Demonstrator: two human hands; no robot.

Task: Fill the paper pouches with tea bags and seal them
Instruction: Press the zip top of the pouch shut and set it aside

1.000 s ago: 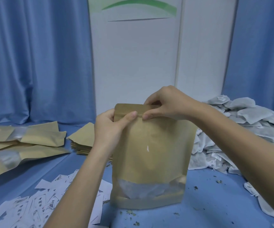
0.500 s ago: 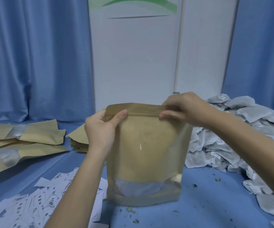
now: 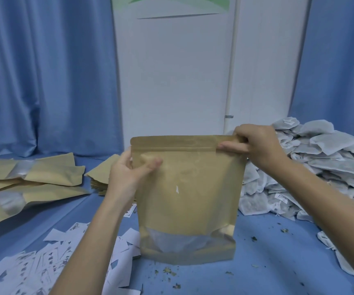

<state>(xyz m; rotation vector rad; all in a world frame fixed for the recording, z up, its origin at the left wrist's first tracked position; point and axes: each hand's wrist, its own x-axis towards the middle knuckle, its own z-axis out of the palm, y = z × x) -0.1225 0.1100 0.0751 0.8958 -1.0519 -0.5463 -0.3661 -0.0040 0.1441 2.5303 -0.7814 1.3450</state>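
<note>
A brown paper pouch (image 3: 187, 194) stands upright on the blue table (image 3: 267, 262), with a clear window near its base showing white tea bags inside. My left hand (image 3: 129, 171) grips the pouch's upper left edge, thumb across the front. At the top right corner my right hand (image 3: 254, 145) pinches the zip strip. The top edge looks flat and pressed together along its length. A large heap of white tea bags (image 3: 312, 167) lies to the right of the pouch.
Several flat pouches (image 3: 27, 182) lie at the left, with a stack of empty pouches (image 3: 101, 173) behind my left hand. Scattered white paper tags (image 3: 50, 258) cover the front left. Loose tea crumbs dot the table. Blue curtains and a white panel stand behind.
My right hand slid along the pouch's top strip from the middle to the right corner. My left hand slipped a little lower on the left edge.
</note>
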